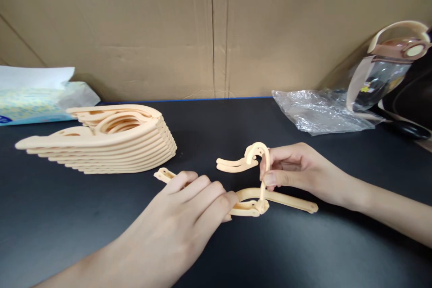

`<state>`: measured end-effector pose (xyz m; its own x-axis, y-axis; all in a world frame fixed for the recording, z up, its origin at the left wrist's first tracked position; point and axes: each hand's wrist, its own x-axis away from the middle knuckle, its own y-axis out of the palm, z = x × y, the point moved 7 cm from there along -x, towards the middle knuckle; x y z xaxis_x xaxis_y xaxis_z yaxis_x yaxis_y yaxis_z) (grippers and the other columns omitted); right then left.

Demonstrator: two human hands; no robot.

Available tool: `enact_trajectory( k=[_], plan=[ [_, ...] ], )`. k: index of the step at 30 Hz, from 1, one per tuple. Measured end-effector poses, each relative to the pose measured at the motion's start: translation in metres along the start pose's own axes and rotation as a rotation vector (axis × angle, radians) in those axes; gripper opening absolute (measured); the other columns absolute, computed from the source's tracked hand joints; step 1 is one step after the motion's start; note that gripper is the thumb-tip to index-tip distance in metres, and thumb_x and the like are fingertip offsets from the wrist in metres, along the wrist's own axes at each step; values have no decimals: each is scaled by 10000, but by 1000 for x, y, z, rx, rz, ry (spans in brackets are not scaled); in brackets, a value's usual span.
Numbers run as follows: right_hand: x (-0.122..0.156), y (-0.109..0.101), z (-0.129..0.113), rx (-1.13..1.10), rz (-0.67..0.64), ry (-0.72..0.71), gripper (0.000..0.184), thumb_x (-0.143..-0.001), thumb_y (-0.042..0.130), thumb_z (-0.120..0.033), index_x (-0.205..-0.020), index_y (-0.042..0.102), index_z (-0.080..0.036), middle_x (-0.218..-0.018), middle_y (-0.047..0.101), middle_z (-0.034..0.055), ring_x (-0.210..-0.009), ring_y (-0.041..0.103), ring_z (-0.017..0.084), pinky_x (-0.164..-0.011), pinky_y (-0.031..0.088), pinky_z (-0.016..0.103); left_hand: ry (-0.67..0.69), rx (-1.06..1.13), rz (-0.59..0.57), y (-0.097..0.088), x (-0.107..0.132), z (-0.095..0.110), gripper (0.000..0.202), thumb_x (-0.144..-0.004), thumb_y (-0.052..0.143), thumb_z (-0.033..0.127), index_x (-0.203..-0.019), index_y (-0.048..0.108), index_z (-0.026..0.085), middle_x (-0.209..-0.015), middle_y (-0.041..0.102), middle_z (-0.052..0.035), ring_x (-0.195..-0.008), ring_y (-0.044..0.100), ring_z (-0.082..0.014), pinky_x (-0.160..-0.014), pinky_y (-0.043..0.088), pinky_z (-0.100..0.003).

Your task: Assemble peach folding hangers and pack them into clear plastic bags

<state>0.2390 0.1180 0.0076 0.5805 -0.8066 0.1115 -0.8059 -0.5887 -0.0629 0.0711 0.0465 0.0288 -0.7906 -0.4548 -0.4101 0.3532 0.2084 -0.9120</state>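
Note:
My left hand (pixel 189 216) is closed over a peach plastic hanger arm (pixel 245 210), whose far end sticks out past the knuckles. My right hand (pixel 293 166) pinches the shank of a hanger hook (pixel 263 162) between thumb and fingers. This hook stands upright, its foot meeting the end of the arm in my left hand. Behind that joint lies another hanger arm (pixel 293 200), stretching right below my right hand; I cannot tell whether it is attached. Just beyond the hook are more slim hanger pieces (pixel 232 165), partly hidden by the hook and my fingers.
A tall stack of nested peach hanger pieces (pixel 135 153) stands on the black tabletop (pixel 209 135) at left. Behind it lies a tissue pack (pixel 33 99). Crumpled clear plastic (pixel 324 110) and a strapped water bottle (pixel 381 76) are at the back right. A cardboard wall (pixel 162 31) closes off the back.

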Motion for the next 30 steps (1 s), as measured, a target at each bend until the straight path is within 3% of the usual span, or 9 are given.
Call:
enact_trajectory(
  k=[11,17,30],
  plan=[
    [4,-1,-2,51,46,-47,216,-823,868,-304,-720,717,-191,-704,649,-37,-670,558,101,-642,441,227,-7,-79,26,-5,-5,3,377,-1127,211,101,-1074,580,156,-797,629,-1,-658,533,-195,-641,317,-365],
    [2,-2,-9,121,88,-89,265,-841,848,-332,-689,681,-193,-721,642,-26,-686,559,119,-650,446,248,-27,-100,14,-4,-5,1,378,-1122,244,93,-1037,608,152,-776,628,-1,-643,538,-195,-626,325,-368],
    [3,-5,-8,181,121,-95,284,-858,825,-368,-690,678,-192,-680,626,-30,-649,549,117,-629,431,251,-15,-148,-17,-1,-2,3,381,-1062,256,11,-1159,610,114,-826,662,-13,-676,589,-196,-666,391,-355]
  ],
)
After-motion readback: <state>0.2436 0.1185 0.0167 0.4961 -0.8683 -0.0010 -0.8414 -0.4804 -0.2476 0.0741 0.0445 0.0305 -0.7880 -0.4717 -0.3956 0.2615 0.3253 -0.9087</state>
